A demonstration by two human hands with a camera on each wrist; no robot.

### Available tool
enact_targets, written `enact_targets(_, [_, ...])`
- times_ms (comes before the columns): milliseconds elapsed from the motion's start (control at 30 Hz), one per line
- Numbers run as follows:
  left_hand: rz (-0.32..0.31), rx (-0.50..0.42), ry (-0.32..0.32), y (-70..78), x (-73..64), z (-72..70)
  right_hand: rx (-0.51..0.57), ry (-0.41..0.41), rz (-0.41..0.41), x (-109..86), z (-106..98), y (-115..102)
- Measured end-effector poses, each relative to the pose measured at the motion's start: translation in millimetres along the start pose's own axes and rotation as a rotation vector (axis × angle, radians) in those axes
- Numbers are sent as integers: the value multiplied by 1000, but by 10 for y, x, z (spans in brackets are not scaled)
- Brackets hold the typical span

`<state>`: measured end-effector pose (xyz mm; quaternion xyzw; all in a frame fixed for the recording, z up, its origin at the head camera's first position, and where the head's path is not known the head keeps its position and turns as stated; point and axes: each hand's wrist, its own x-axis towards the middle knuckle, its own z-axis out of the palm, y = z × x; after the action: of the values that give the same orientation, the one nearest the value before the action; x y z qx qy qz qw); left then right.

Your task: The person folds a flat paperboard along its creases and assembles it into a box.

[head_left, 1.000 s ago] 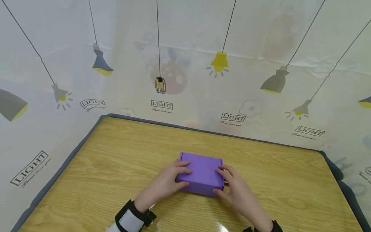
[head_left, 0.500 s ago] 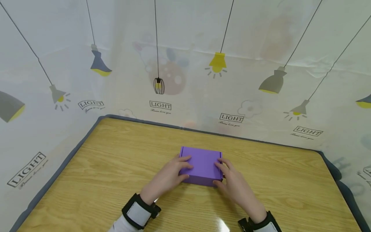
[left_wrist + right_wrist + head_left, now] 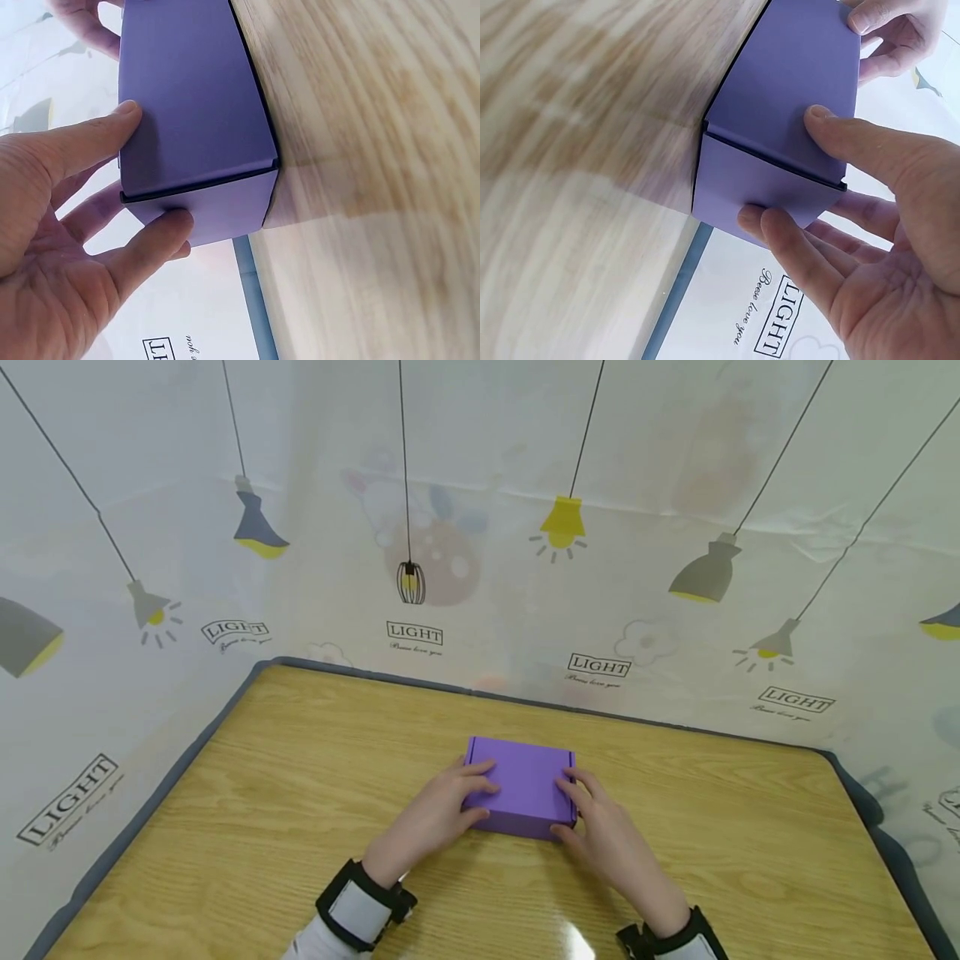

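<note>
A closed purple cardboard box (image 3: 522,783) lies flat on the wooden table, between the two hands. My left hand (image 3: 433,817) grips its left end: the thumb is on the front face, and the other fingers spread over the lid and down the side. Mirroring it, my right hand (image 3: 613,839) holds the right end, its thumb near the front corner. In the left wrist view, the thumb presses the box (image 3: 195,90) on its front panel while a fingertip touches the end panel. The right wrist view gives the same hold on the box (image 3: 787,82).
The wood-grain table (image 3: 315,735) has a grey-blue edge trim (image 3: 420,679) along its back and sides. Behind it hangs a pale curtain (image 3: 510,610) printed with lamps and lettering. Each wrist carries a black strap (image 3: 365,903).
Both hands and the box have shifted a little toward the back of the table since a second ago. Over the last half second they have hardly moved.
</note>
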<state>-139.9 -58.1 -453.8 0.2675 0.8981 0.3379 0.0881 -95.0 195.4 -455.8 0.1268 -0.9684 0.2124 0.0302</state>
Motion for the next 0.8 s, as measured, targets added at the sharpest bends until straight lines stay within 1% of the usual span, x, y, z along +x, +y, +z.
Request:
enact_targets(200, [2,25,-8,-35,-6,0,-8,12,-8,-8,10,21])
enact_targets(267, [-5,33,-12,-47,-12,-12,-4,16,-10,-15,10,34])
enact_targets(333, [-18,50,-2,-61,-21,-27,1,25,-16,-23,11,60])
enact_targets(467, [-53,141,29,-101,-43,-53,-1,27,-18,-41,34,128])
enact_targets(633, [-65,275,35,-137,-83,-62,-36,-36,19,-60,58,179])
enact_targets(700, [-58,309,41,-143,-99,-61,-49,-54,35,-65,62,183])
enact_targets(800, [-61,334,43,-145,-122,-71,-68,-62,50,-72,59,190])
